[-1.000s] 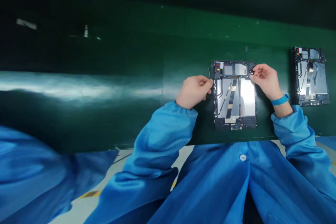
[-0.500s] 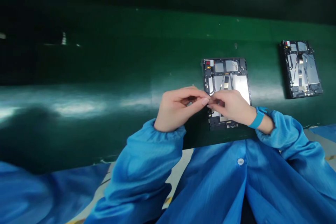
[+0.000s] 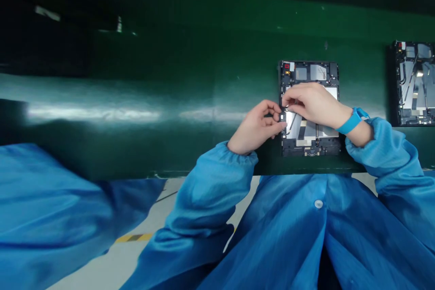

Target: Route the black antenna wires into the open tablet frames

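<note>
An opened tablet (image 3: pixel 329 134) lies flat on the green table, its inner parts exposed: silver panels, ribbon cables, and a small red and an orange part at its top left corner. Over its left half is my right hand (image 3: pixel 311 102), thumb and forefinger brought together near the left edge. What they pinch, if anything, is too small to make out. My left hand (image 3: pixel 256 126) rests beside that same edge, fingers loosely curled and thumb apart from them, its tips touching or almost touching the tablet's side. I see nothing in it.
A second opened tablet (image 3: pixel 415 90) lies to the right, cut off by the picture's edge. The green table (image 3: pixel 190 145) ends just in front of my body. At lower left is another person's blue sleeve or clothing (image 3: pixel 50 208).
My hands have come apart from their meeting point at the tablet's left side. The left fingers have loosened; the right hand has moved up over the tablet. The view has shifted.
</note>
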Available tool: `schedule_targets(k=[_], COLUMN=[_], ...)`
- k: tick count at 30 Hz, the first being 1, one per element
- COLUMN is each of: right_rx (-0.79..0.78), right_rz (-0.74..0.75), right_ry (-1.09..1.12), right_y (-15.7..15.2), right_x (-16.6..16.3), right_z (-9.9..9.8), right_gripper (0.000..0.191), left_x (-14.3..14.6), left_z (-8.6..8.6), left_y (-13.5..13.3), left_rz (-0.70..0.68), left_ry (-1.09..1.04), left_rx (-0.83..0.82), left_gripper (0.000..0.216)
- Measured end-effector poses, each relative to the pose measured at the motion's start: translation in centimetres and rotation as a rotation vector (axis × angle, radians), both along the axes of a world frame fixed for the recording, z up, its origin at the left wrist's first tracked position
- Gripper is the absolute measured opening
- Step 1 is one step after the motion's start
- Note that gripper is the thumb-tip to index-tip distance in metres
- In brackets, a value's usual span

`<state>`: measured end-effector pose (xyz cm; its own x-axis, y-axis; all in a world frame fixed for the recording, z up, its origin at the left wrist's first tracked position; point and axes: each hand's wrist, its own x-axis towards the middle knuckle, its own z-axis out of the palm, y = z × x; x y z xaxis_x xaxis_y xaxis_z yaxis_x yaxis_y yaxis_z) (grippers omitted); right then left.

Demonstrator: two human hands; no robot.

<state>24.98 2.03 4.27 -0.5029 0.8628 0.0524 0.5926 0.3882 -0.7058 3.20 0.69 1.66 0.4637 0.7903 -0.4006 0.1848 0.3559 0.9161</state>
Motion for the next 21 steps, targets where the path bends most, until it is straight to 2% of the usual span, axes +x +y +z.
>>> schedule_targets(k=[4, 10, 16, 21], right_rx=[-0.012, -0.023, -0.001, 0.066], right_rz=[0.030, 0.047, 0.054, 0.041], right_ry=[-0.022, 0.007, 0.056, 0.058], right_y=[1.0, 1.2, 1.4, 1.6], right_x=[-0.8, -0.6, -0.7, -0.9], right_z=[-0.7, -1.1, -1.6, -2.3], right_gripper=[0.018, 0.021, 0.021, 0.022], left_x=[0.1, 0.7, 0.4, 0.5], left_z=[0.1, 0.3, 0.4, 0.6], left_y=[-0.1, -0.9, -0.8, -0.6], left_rz=[0.040, 0.153, 0.140, 0.195], left_ry=[-0.057, -0.029, -0.062, 0.000], left_rx=[-0.027, -0.033, -0.073, -0.088], left_gripper=[0.038, 0.032, 0.031, 0.029])
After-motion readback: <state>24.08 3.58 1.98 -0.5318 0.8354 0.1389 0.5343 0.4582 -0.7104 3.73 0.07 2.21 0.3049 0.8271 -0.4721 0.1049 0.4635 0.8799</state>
